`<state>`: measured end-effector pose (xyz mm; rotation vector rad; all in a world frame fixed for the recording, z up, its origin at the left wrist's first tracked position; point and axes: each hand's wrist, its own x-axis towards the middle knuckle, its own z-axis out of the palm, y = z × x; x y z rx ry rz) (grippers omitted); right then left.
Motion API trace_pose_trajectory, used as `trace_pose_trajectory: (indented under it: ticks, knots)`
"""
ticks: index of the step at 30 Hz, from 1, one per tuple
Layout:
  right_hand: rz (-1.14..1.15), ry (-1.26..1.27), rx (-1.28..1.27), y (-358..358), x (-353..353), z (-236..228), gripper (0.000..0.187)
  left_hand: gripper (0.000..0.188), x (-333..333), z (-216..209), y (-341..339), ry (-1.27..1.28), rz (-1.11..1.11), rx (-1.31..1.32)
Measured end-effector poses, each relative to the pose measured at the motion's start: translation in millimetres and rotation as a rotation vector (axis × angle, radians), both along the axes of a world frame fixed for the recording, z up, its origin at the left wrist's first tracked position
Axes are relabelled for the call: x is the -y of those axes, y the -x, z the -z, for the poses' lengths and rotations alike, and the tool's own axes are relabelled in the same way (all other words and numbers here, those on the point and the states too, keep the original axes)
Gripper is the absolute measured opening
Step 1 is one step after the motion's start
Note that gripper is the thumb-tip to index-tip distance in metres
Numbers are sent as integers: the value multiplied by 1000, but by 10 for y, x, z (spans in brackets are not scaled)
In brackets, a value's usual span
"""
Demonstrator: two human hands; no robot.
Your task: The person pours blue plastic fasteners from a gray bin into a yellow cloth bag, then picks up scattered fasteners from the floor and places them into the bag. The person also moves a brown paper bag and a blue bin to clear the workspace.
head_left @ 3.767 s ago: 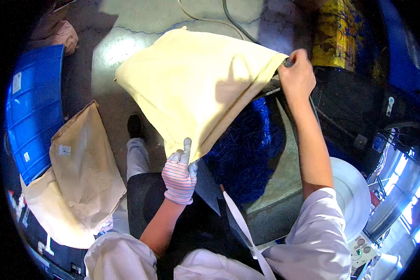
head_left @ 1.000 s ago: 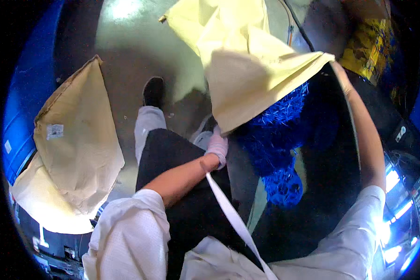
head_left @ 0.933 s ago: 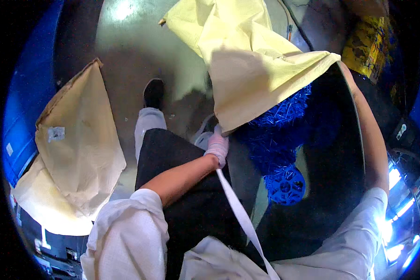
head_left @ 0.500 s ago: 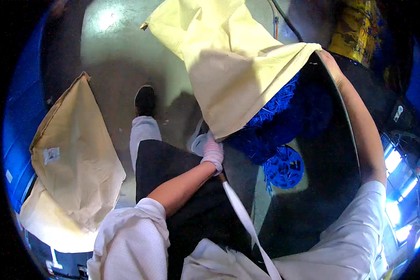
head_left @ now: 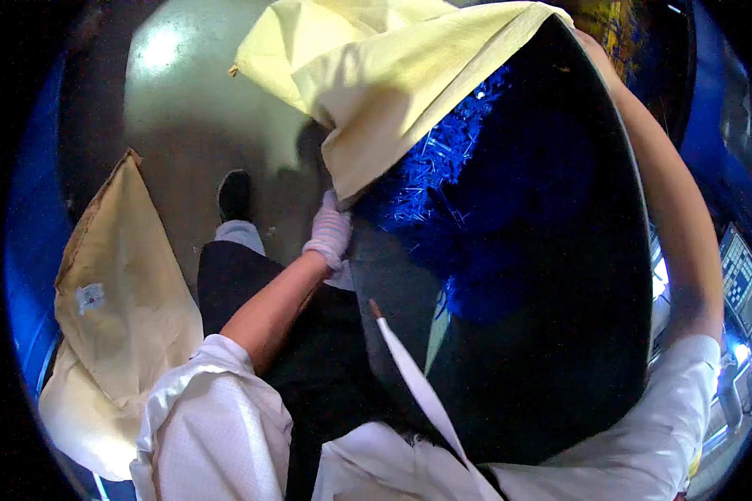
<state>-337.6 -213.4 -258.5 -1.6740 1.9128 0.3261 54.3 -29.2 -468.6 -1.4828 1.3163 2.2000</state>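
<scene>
Grey concrete floor; both hands grip yellow sack over dark bin.

We can't see our right hand at all, it's tucked behind the yellow sack up top. Left hand fingers vanish under the sack's lower corner. The blue bits are too blurry to make out.

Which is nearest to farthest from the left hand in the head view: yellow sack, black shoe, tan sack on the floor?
From the left hand:
1. yellow sack, its lower edge at the hand's grip.
2. black shoe, just left, on the floor.
3. tan sack, far left.
</scene>
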Motion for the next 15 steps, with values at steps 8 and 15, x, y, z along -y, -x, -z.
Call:
trace_pose_trajectory:
  ticks: [8, 15]
  knots:
    - [184, 150, 68, -282, -352, 472, 28, 54, 114, 195, -310, 246, 158, 239]
    - [620, 19, 368, -248, -670, 1004, 30, 69, 257, -94, -362, 303, 481, 385]
